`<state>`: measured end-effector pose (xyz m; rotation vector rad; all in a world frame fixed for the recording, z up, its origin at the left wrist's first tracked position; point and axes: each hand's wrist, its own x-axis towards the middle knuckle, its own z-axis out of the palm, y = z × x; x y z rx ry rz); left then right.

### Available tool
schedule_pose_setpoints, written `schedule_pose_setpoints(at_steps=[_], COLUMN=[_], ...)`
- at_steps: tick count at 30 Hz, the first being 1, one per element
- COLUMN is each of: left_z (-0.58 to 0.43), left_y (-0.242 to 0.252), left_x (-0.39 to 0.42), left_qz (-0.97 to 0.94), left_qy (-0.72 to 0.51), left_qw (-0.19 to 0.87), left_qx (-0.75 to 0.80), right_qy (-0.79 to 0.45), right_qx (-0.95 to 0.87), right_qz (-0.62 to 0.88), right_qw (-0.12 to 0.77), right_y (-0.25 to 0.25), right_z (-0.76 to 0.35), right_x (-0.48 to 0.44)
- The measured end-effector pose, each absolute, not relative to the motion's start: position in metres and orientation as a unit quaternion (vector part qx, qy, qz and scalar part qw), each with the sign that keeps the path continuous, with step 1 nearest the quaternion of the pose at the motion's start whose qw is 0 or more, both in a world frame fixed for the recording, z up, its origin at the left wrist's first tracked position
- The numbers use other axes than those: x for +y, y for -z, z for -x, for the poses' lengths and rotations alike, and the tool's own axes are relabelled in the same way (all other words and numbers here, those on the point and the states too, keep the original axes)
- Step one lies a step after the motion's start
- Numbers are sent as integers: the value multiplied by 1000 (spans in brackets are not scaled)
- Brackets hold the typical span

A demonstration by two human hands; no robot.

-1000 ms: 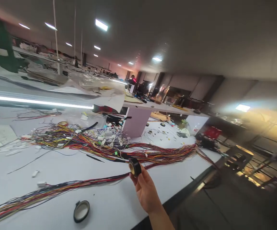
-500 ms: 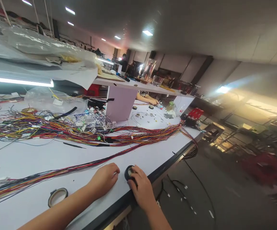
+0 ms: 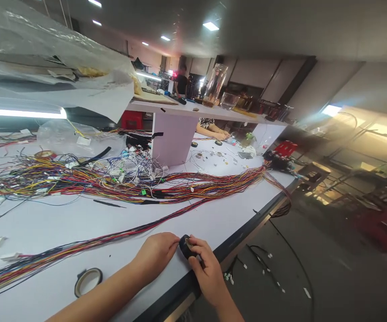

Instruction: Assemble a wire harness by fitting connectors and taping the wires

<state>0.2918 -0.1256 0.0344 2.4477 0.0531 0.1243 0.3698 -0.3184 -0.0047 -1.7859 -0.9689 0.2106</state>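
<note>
A roll of black tape is tilted up near the front edge of the table, with my right hand closed around its near side. My left hand has its fingers pinched together at the roll's left rim; whether a tape end lies between them is too small to make out. Just beyond my hands, a thin bundle of coloured wires runs slantwise across the white table. A second, nearly used-up tape roll lies flat beside my left forearm.
A thick wire harness with a tangle of white connectors stretches along the table. Behind it, a panel holds up a shelf with glass jars. Cables hang beyond the table's dark edge. Another person's arms show across the table.
My left hand has come up to the tape roll, closing the gap between them. The roll is now lifted and tilted in my right hand. The whole view has shifted slightly.
</note>
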Motion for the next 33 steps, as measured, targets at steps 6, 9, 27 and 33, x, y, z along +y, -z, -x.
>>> schedule_pose_setpoints(at_steps=[6,9,27,33], left_z=[-294,-296,-288,-287], left_y=[-39,-37,-51,-48], left_x=[-127,-127,-117,-117], left_qz=[-960,-954,-837,-889], left_qy=[2,2,47,42], left_qw=[277,297,546,455], left_qx=[28,49,1,29], right_qy=[-105,-119,-137,-139], right_qx=[-410,-406,-415,-417], right_qz=[750,754,719,724], right_qw=[508,503,541,531], right_y=[3,2,-8,-7], right_z=[-367,-366,-364,-365], right_x=[-319,-320,-323,-325])
